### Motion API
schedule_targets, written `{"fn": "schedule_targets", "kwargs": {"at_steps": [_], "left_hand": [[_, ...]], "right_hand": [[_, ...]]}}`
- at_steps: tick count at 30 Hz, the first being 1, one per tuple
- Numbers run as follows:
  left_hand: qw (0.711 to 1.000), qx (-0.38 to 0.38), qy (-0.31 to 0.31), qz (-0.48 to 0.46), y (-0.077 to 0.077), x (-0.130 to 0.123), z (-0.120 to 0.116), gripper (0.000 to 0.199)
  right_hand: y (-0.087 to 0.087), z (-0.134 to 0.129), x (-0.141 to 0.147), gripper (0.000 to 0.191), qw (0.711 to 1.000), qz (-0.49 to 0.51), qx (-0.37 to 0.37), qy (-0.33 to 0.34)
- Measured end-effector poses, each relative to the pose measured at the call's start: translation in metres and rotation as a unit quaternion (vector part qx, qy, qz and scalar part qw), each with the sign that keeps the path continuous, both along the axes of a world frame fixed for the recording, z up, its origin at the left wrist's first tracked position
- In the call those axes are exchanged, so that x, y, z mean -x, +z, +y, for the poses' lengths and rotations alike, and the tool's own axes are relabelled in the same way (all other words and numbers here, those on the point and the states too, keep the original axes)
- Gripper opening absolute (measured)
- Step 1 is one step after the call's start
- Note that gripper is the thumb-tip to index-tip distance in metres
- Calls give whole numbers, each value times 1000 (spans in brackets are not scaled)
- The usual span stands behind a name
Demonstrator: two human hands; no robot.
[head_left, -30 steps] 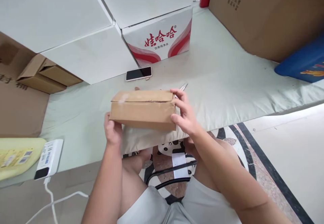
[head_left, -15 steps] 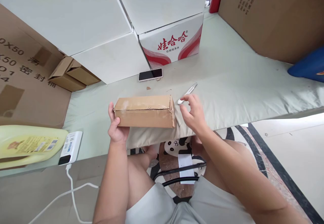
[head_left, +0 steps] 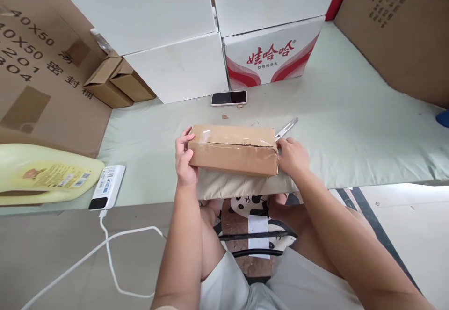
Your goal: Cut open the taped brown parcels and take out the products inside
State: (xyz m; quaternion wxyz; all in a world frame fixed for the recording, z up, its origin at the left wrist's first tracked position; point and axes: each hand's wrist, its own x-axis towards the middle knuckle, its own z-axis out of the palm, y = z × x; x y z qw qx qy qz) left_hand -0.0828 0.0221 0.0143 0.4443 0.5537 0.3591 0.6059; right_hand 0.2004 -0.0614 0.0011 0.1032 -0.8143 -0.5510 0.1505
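Observation:
A long brown cardboard box (head_left: 233, 158) sits at the table's front edge, a slit running along its taped seam. My left hand (head_left: 185, 160) grips its left end, thumb on the front and fingers round the back. At the right end, my right hand (head_left: 293, 156) is closed with its fingertips on the box's edge; the fingertips are partly hidden. Just behind that hand lies a white utility knife (head_left: 287, 127), its near end covered by the box and hand.
Behind the box lies a phone (head_left: 229, 98), with a cardboard scrap (head_left: 225, 117) near it. White cartons (head_left: 273, 60) stand at the back. To the left are small brown boxes (head_left: 122, 83), a yellow bottle (head_left: 45, 174) and a white power bank (head_left: 108, 186) with a cable.
My right hand has left the utility knife and closed on the box's right end. My left hand still holds the left end. The camera view has shifted left.

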Motion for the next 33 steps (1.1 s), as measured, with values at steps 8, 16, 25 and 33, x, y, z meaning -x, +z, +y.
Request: {"fn": "schedule_targets", "kwargs": {"at_steps": [8, 16, 25, 33], "left_hand": [[992, 65, -86, -71, 16, 9, 11, 36], [989, 80, -109, -56, 7, 6, 11, 33], [989, 83, -101, -63, 6, 4, 7, 34], [991, 85, -84, -57, 5, 3, 7, 32]], "right_hand": [[-5, 5, 7, 44, 996, 35, -45, 66], [-7, 9, 10, 35, 999, -30, -11, 43], [-7, 6, 10, 29, 998, -34, -15, 45], [-6, 6, 10, 24, 998, -26, -5, 54]]}}
